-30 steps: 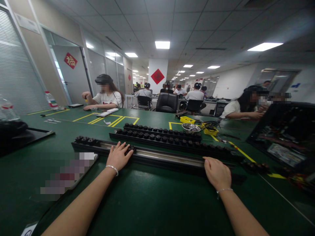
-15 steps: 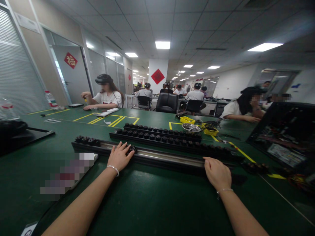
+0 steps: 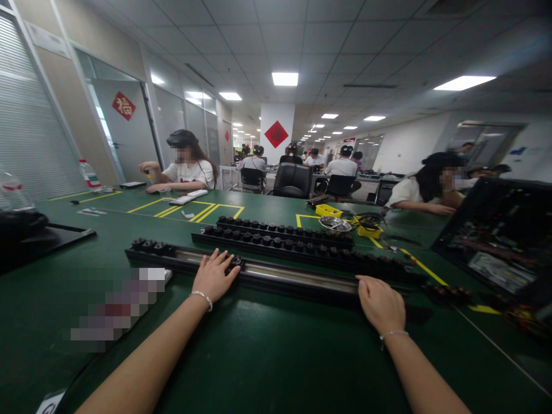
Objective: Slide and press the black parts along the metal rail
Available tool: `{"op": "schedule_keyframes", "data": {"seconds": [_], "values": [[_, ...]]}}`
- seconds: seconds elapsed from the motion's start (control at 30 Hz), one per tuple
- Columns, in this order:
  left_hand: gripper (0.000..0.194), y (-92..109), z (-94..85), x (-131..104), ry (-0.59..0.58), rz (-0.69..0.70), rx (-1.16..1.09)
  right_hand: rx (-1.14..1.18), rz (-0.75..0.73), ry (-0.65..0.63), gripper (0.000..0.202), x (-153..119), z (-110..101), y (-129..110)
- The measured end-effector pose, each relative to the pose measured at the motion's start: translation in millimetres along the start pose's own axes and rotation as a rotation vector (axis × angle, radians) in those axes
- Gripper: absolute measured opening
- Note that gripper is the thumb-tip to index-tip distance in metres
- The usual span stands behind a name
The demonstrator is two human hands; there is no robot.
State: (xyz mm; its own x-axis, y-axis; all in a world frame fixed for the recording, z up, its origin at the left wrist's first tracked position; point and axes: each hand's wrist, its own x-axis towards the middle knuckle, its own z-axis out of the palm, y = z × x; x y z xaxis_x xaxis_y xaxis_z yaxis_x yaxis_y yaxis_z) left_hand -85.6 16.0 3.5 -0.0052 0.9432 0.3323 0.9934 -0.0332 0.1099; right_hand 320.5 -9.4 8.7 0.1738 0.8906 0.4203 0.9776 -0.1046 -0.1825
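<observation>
A long black rail (image 3: 297, 277) with a metallic channel lies across the green table. Three black round parts (image 3: 149, 246) sit at its left end. My left hand (image 3: 215, 275) lies over the rail with fingers spread, its fingertips beside a single black part (image 3: 236, 261) in the channel. Near the rail's right end, my right hand (image 3: 382, 302) is closed, with its fingers curled round the rail's edge. Behind it stand two more black rails (image 3: 276, 238) filled with rows of black round parts.
A metal dish (image 3: 335, 224) and a yellow tray (image 3: 328, 211) stand behind the rails. An opened black case (image 3: 500, 241) is at the right. A pixelated object (image 3: 121, 307) lies left of my left arm. Two people sit across the table.
My left hand has shifted slightly right along the rail, and the single black part has moved right with it. My right hand has stayed where it was.
</observation>
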Motion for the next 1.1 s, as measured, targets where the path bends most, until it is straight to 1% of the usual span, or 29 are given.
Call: {"op": "schedule_keyframes", "data": {"seconds": [0.47, 0.93, 1.1], "values": [[0.055, -0.2, 1.7, 0.0, -0.004, 0.005, -0.002, -0.012, -0.026, 0.016, 0.044, 0.6, 1.3, 1.2], [0.055, -0.4, 1.3, -1.4, -0.009, 0.013, -0.020, -0.037, -0.012, 0.018, 0.045, 1.3, -1.2, -1.7], [0.054, -3.7, 6.4, -0.5, 0.004, 0.023, -0.038, -0.029, -0.012, 0.011, 0.046, 2.0, -0.6, -0.9]]}}
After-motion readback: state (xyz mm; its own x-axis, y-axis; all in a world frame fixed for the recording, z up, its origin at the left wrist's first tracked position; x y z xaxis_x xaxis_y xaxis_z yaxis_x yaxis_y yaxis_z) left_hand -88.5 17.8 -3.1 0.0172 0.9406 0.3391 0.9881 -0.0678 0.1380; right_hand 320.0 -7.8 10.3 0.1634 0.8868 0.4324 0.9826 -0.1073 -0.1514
